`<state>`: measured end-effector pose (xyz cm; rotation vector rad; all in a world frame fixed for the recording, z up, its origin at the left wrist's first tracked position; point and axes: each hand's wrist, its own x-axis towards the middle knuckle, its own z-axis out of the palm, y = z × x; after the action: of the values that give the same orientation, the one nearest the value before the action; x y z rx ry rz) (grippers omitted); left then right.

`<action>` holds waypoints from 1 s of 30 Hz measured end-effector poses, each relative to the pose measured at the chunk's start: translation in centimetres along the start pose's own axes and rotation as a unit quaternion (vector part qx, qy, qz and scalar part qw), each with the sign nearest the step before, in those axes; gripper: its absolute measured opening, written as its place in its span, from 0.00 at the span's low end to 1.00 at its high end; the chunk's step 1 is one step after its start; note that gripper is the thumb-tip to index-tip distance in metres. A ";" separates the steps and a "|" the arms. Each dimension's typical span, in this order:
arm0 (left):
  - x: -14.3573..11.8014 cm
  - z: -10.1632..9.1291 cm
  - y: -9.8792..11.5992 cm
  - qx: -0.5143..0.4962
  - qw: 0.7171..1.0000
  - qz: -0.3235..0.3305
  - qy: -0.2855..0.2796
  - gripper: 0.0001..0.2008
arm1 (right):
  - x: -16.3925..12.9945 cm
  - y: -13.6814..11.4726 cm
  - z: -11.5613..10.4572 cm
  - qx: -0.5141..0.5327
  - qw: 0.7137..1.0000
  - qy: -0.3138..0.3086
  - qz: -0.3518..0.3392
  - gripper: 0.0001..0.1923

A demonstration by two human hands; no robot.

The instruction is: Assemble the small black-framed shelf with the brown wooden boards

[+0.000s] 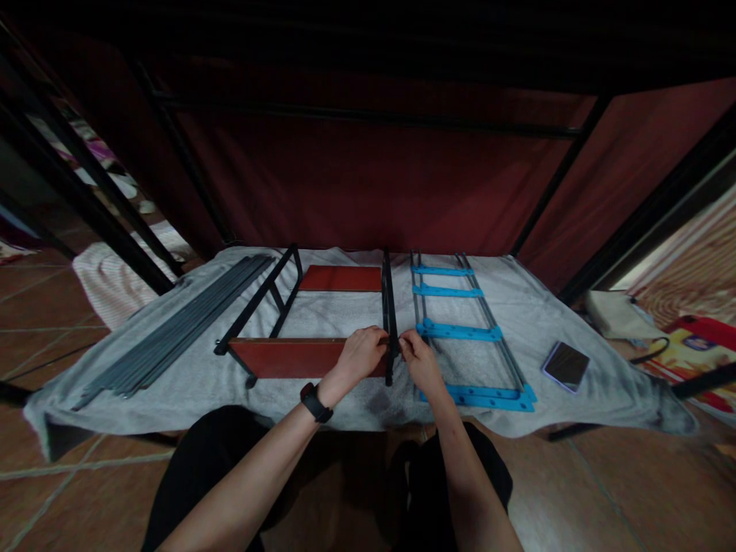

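A small rack lies on the grey cloth, made of black metal side frames (276,295) and two red-brown boards. My left hand (361,354), wearing a black watch (316,402) at the wrist, is closed over the right end of the near board (287,357), beside the right side frame (389,299). On that frame's outer side, my right hand (422,362) pinches with thumb and finger close against the bar. Whatever is between those fingertips is too small to make out. The far board (342,278) spans the two side frames farther back.
Grey metal tubes (184,330) lie in a bundle at the left. To the right is a frame of grey rods with blue crosspieces (460,331), then a phone (566,366). Black bars (368,115) and a dark red cloth (368,184) enclose the back.
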<state>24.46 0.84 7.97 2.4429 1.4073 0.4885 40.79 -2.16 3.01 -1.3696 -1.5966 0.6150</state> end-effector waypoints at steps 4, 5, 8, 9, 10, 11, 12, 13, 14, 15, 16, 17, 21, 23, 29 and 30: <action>-0.1 0.0 0.1 0.004 1.000 0.004 0.003 0.12 | 0.0 -0.2 0.1 -0.046 0.999 0.006 0.012 0.14; -0.1 0.0 0.1 0.006 1.000 0.006 0.004 0.12 | 0.0 -0.1 0.0 -0.047 0.999 0.005 0.013 0.15; -0.2 -0.2 0.2 0.008 1.000 0.007 0.003 0.13 | -0.1 0.1 -0.3 -0.022 1.000 0.005 0.001 0.14; -0.2 -0.2 0.3 0.008 1.000 0.008 0.003 0.13 | -0.2 0.1 -0.4 -0.011 1.000 0.004 -0.004 0.13; -0.2 -0.2 0.3 0.009 1.000 0.008 0.004 0.12 | -0.2 0.2 -0.4 -0.004 1.000 0.002 -0.008 0.13; -0.2 -0.3 0.3 0.010 1.000 0.007 0.004 0.12 | -0.2 0.2 -0.4 -0.002 1.000 -0.001 -0.010 0.12; -0.2 -0.3 0.3 0.012 1.000 0.006 0.005 0.12 | -0.2 0.2 -0.4 -0.004 1.000 -0.004 -0.010 0.12; -0.2 -0.3 0.4 0.013 1.000 0.005 0.006 0.12 | -0.1 0.2 -0.3 -0.011 1.000 -0.005 -0.008 0.13; -0.2 -0.3 0.4 0.014 1.000 0.003 0.006 0.12 | -0.1 0.2 -0.2 -0.020 1.000 -0.005 -0.006 0.13; -0.2 -0.3 0.4 0.015 1.000 0.002 0.004 0.12 | -0.1 0.1 -0.1 -0.030 1.000 -0.003 -0.003 0.13; -0.2 -0.3 0.4 0.015 1.000 0.001 0.002 0.12 | 0.0 0.0 0.0 -0.041 0.999 -0.001 0.001 0.14; -0.2 -0.3 0.5 0.015 1.000 0.000 -0.001 0.12 | 0.0 -0.1 0.1 -0.052 0.999 0.000 0.004 0.14; -0.2 -0.4 0.5 0.010 1.000 -0.003 -0.002 0.12 | 0.0 -0.2 0.0 -0.061 0.998 0.000 0.014 0.16; -0.2 -0.4 0.5 0.008 1.000 -0.001 0.000 0.12 | -0.1 -0.2 -0.2 -0.036 0.999 0.001 0.008 0.15; -0.5 -0.2 0.5 0.031 0.999 0.014 0.005 0.11 | -0.2 -0.3 -0.4 -0.004 1.000 -0.006 -0.006 0.12; -0.5 -0.1 0.5 0.036 0.999 0.015 0.007 0.11 | -0.2 -0.3 -0.3 -0.010 1.000 -0.006 -0.004 0.12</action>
<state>24.53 0.13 8.22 2.5251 1.4196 0.4694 40.88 -2.48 3.35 -1.3753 -1.6216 0.6049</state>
